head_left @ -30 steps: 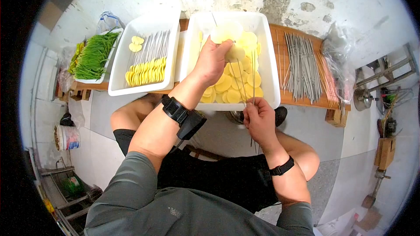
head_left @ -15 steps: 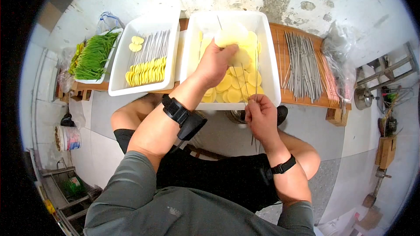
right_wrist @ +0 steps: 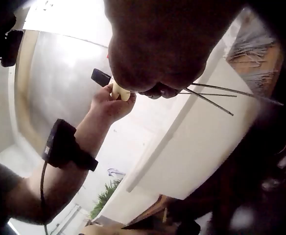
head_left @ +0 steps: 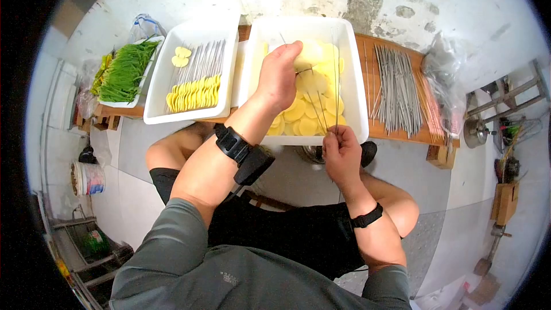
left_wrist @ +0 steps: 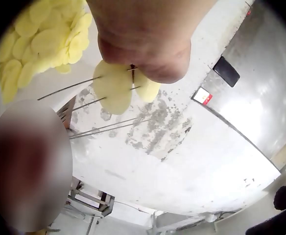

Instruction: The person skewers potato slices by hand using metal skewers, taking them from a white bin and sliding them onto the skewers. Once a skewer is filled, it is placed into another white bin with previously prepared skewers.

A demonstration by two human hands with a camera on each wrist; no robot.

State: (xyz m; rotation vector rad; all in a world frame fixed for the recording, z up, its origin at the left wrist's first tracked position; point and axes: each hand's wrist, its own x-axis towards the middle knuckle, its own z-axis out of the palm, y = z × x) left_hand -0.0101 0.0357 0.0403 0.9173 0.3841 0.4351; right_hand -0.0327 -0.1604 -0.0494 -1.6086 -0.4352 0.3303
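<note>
My left hand (head_left: 278,77) is over the middle white tub (head_left: 360,97) and holds thin, round potato slices (left_wrist: 112,88) against its fingers. Two thin metal skewers (left_wrist: 79,85) run into these slices, as the left wrist view shows. Lower and to the right, at the tub's front edge, my right hand (head_left: 343,152) pinches the skewers near their lower ends. One more skewer (head_left: 337,80) in its grip rises apart from the slices. In the right wrist view, skewer ends (right_wrist: 211,100) stick out behind the dark right hand. Loose potato slices (head_left: 295,109) fill the tub below.
On the left, a white tray (head_left: 152,112) contains skewered yellow slices (head_left: 194,95). Beyond it lie green vegetables (head_left: 127,72) in another tray. Many metal skewers (head_left: 396,89) lie on the wooden table (head_left: 367,43) at right, beside pinkish sticks (head_left: 430,106) and a plastic bag (head_left: 445,69).
The left hand has turned, its thumb now pointing up rather than across the slices. Skewers show further up against the slices. The right hand keeps its hold almost in place.
</note>
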